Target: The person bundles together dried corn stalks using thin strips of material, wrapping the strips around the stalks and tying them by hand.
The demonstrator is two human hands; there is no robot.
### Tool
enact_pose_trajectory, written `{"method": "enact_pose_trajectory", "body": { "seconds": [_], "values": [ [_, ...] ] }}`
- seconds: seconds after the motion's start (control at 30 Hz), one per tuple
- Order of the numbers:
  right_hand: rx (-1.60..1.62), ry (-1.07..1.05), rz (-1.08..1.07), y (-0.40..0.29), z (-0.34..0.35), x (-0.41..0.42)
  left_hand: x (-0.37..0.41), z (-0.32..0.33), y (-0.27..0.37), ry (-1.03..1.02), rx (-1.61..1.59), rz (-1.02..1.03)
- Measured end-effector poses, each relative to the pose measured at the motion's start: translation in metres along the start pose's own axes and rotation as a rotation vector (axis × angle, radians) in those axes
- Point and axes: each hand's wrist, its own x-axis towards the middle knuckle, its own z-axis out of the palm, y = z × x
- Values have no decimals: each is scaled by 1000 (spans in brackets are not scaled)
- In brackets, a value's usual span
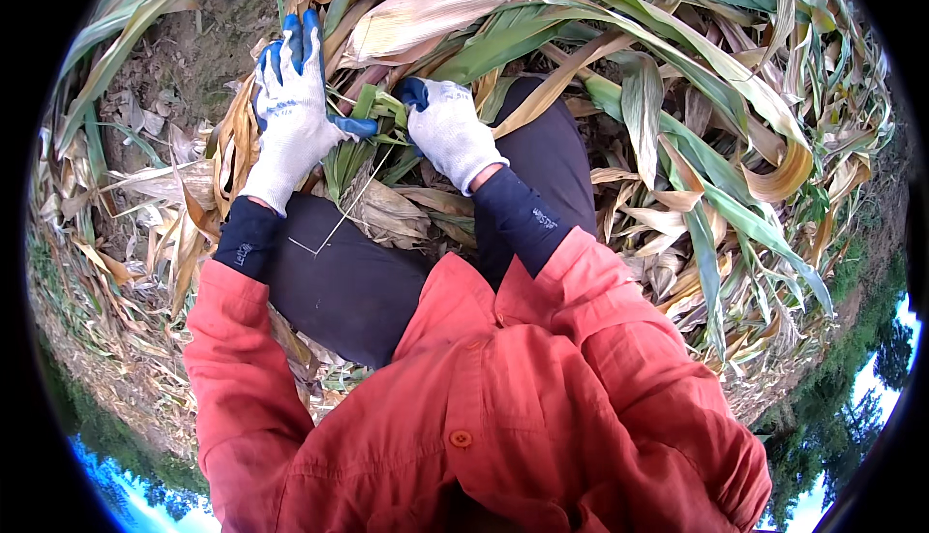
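Both hands wear white knit gloves with blue coated fingers. My left hand (294,108) lies spread, palm down, against corn stalks and dry leaves at the upper left, its thumb pointing towards the right hand. My right hand (446,123) is curled around green leaf strips (381,110) between the two hands; how far they run inside the fist is hidden. Above the hands, a broad pale dry corn leaf (432,21) crosses the heap of green and brown corn leaves. More green strips (345,166) hang below, between my knees.
Long green and dried corn leaves (726,170) pile up on the right. Bare soil (210,46) shows at the upper left, with dry husks (181,199) below it. My knees in dark trousers (341,271) flank the work area. Trees stand at the lower rim.
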Motion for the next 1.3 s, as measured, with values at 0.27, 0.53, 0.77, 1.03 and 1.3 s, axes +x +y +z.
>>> {"method": "enact_pose_trajectory", "body": {
  "seconds": [0.27, 0.53, 0.77, 1.03, 1.3],
  "values": [
    [755, -668, 638, 1, 11, 53, -3, 12, -1, -32, 185, -60],
    [1064, 48, 858, -28, 21, 8, -3, 2, 4, -17, 61, -22],
    [1196, 200, 957, -23, 16, 8, -8, 14, 14, 23, 115, -118],
    [894, 389, 457, 11, -64, 22, -2, 22, 32, -23, 272, -276],
    [-22, -266, 68, -13, -7, -9, -1, 22, 23, -29, 262, -189]
  ]
}}
